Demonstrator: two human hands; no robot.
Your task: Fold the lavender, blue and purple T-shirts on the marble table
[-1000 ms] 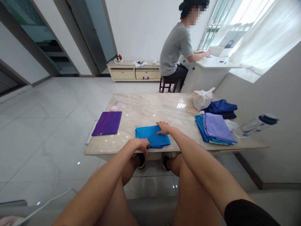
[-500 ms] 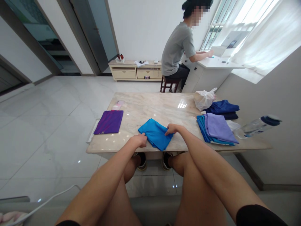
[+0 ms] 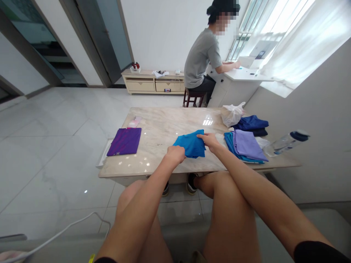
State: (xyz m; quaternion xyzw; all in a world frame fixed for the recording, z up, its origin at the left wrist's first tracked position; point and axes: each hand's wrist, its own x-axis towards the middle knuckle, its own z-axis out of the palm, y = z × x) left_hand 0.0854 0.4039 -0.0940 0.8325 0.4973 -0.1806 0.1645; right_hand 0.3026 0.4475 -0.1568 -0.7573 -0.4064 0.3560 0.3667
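Observation:
A folded bright blue cloth (image 3: pixel 191 145) is between my two hands over the middle of the marble-topped table (image 3: pixel 161 122). My left hand (image 3: pixel 177 154) is closed on its lower left edge. At the cloth's upper right corner, my right hand (image 3: pixel 208 140) pinches the fabric, thumb and fingers together. The cloth looks lifted and tilted, though its lower edge may still touch the tabletop. To the left lies a flat, folded purple cloth (image 3: pixel 124 141). On the right, a folded lavender cloth (image 3: pixel 249 144) rests on top of blue folded fabric (image 3: pixel 229 146).
Behind the stack are a white plastic bag (image 3: pixel 232 115) and dark blue clothing (image 3: pixel 251 123). A clear water bottle (image 3: pixel 286 143) stands at the table's right end. Beyond the table, a person in a grey shirt (image 3: pixel 201 58) sits on a stool at a white desk (image 3: pixel 246 75).
The blue cloth has come up from lying flat and shifted right and away from me. Both hands have moved with it. The view has turned slightly.

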